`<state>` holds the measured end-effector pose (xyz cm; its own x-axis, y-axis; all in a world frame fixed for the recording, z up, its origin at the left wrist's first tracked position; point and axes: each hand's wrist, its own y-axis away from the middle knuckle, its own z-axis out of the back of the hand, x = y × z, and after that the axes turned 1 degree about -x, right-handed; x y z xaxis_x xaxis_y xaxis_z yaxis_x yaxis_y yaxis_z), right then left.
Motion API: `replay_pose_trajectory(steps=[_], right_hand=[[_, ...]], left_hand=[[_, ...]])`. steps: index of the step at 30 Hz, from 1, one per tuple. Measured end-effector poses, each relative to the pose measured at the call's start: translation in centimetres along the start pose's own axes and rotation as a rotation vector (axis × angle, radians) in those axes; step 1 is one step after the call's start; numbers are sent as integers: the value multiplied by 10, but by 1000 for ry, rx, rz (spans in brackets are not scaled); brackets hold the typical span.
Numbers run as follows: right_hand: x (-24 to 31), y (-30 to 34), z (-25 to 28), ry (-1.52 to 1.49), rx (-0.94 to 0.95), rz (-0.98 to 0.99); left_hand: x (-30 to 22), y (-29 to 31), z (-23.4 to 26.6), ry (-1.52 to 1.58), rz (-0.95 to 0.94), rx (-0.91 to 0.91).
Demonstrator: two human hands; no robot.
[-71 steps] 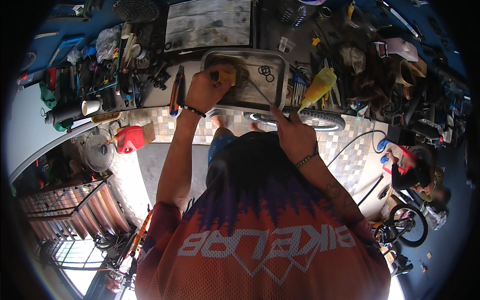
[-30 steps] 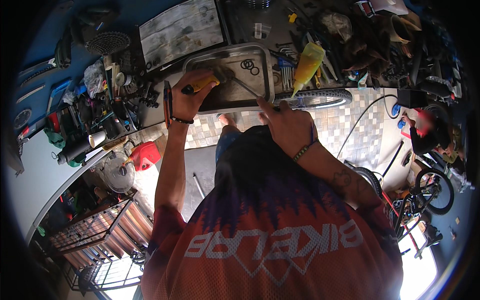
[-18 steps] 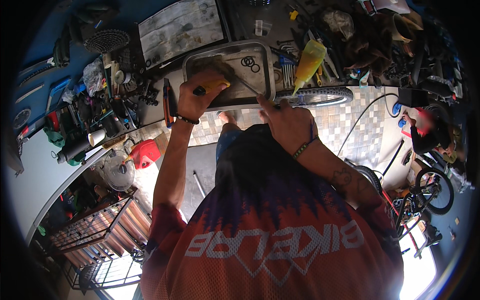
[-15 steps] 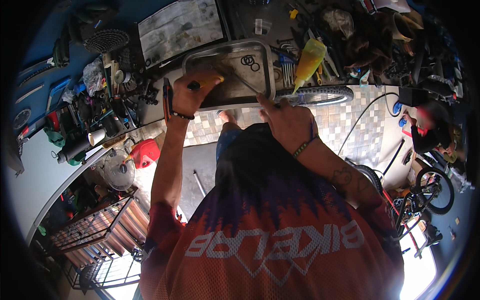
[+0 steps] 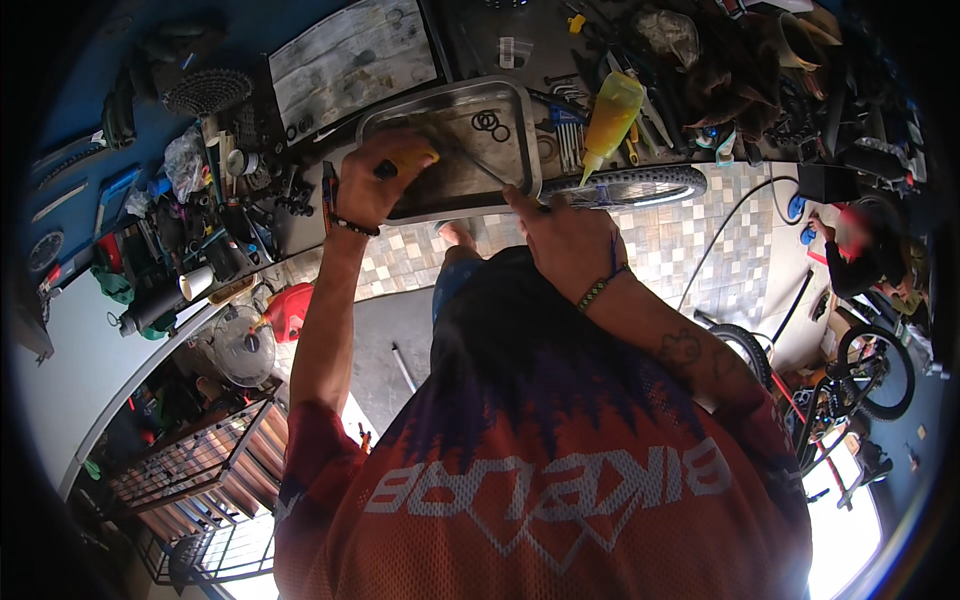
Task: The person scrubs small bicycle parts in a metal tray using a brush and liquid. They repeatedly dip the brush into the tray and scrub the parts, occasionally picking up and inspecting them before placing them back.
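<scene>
My left hand (image 5: 368, 190) is closed round a yellow-and-black handle (image 5: 418, 157) above the left part of a shallow metal tray (image 5: 532, 140). What this handle belongs to is hidden by the fingers and shadow. At the tray's near right corner, my right hand (image 5: 572, 240) grips a thin metal rod (image 5: 487, 168), which slants far-left over the tray. The rod's far end fades into the dark tray bottom, so I cannot tell whether it touches anything. Several black rings (image 5: 487, 121) lie inside the tray at its far right.
A yellow squeeze bottle (image 5: 612, 115) and wrenches (image 5: 570, 140) lie right of the tray. A stained board (image 5: 350, 65) is beyond it. Below the bench edge shows a bicycle wheel (image 5: 650, 188). Tools crowd the left; another person (image 5: 880, 250) is at far right.
The view has shifted slightly, so the bench sits a little further left and higher in the picture. Both hands keep their holds over the tray, with only slight movement.
</scene>
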<state>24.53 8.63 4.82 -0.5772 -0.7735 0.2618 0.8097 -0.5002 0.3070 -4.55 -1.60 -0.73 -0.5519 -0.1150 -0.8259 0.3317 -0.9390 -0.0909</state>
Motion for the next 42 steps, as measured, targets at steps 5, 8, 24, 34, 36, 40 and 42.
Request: replay_pose_trajectory(steps=[5,8,24,34,36,40,42], right_hand=[[1,0,2,-5,12,3],[3,0,3,8,18,-3],[12,2,4,29,-43,10],[17,2,0,13,-16,2],[19,1,4,11,0,-9],[19,2,3,21,-2,-10],[21,-2,-4,56,33,-27]], left_hand=[[3,-2,4,37,98,-21],[-4,0,-7,72,197,-52],[-28,3,-35,-71,306,-208],[-32,1,-39,31,326,-199],[-33,0,-37,1,306,-192],[-27,1,-37,-87,248,-237],[-32,0,-35,-95,299,-216]])
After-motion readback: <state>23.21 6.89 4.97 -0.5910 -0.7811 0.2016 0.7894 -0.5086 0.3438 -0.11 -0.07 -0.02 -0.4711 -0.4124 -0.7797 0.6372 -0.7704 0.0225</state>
